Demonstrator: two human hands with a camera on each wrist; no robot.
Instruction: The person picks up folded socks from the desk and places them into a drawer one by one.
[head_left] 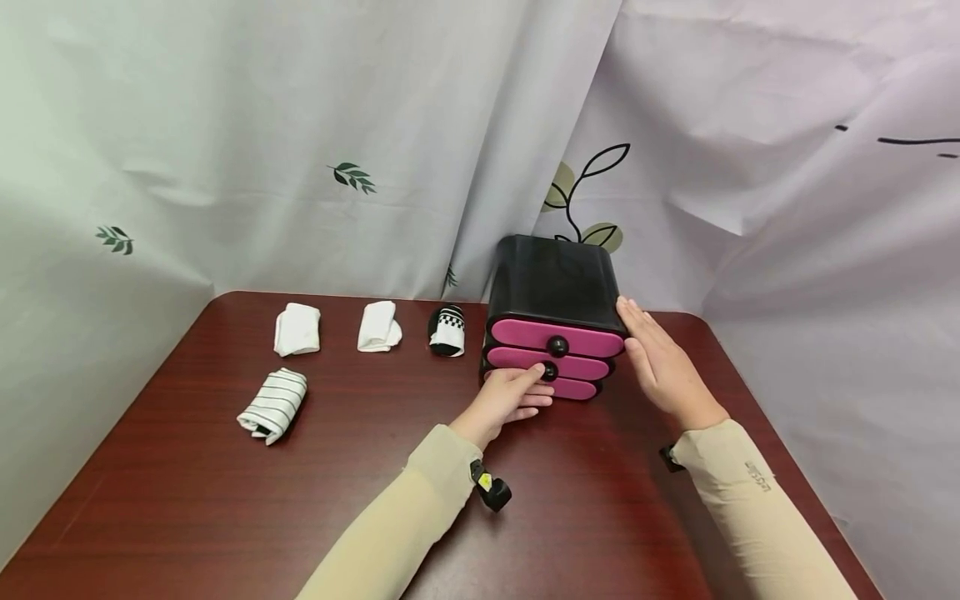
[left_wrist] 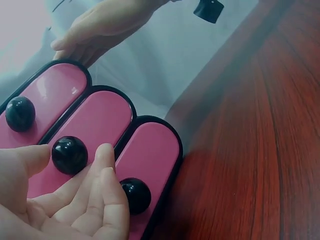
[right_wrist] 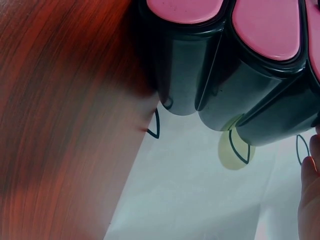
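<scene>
A small black drawer unit (head_left: 555,279) with three pink drawer fronts stands at the back right of the table. My left hand (head_left: 510,398) is at its front, thumb and fingers about the round black knob (left_wrist: 70,155) of the middle drawer. The fingers partly cover the bottom drawer's knob (left_wrist: 136,195). All three drawers look closed. On the unit's right side, near the top, my right hand (head_left: 663,362) rests with fingers straight; only its fingertips (right_wrist: 309,175) show in the right wrist view.
Left of the unit lie a folded black-and-white checked sock (head_left: 448,332), two folded white socks (head_left: 377,327) (head_left: 297,329) and a rolled striped sock (head_left: 274,404). A pale curtain (head_left: 360,100) hangs directly behind the reddish-brown table (head_left: 187,517).
</scene>
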